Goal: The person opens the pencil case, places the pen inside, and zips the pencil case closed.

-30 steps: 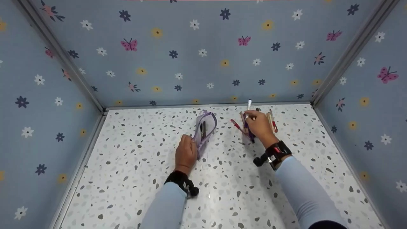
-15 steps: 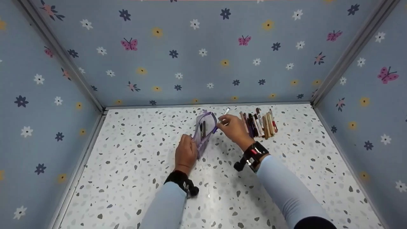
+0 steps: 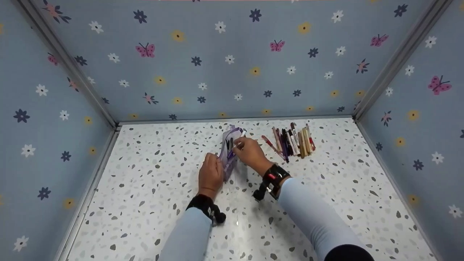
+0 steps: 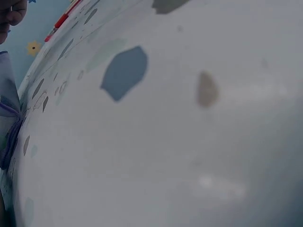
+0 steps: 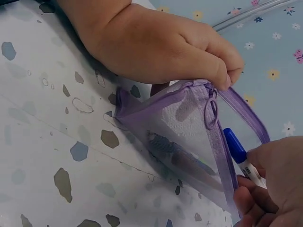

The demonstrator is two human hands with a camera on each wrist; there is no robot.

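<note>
A purple mesh zip pouch (image 5: 142,113) lies on the speckled table with its mouth spread, and a few dark pens (image 3: 231,143) show inside it. My left hand (image 3: 211,173) pinches the pouch's near left edge by the zip, close to the purple pull ring (image 5: 211,112). In my right hand (image 3: 252,153) is a white marker with a blue cap (image 5: 235,145), pinched between thumb and fingers. Its capped end points into the pouch mouth, while the white tail (image 3: 244,133) sticks up beyond the fingers. In the left wrist view only a strip of the pouch (image 4: 9,127) shows.
To the right of the pouch lies a row of several pens and pencils (image 3: 294,143) in purple, black, white and tan. A red pen (image 3: 270,144) rests slanted at the row's left. Flowered panels (image 3: 217,65) wall the table at back and sides.
My right hand has carried the marker left from the pen row to the pouch mouth, its capped end now inside the opening. My left hand stays on the pouch edge.
</note>
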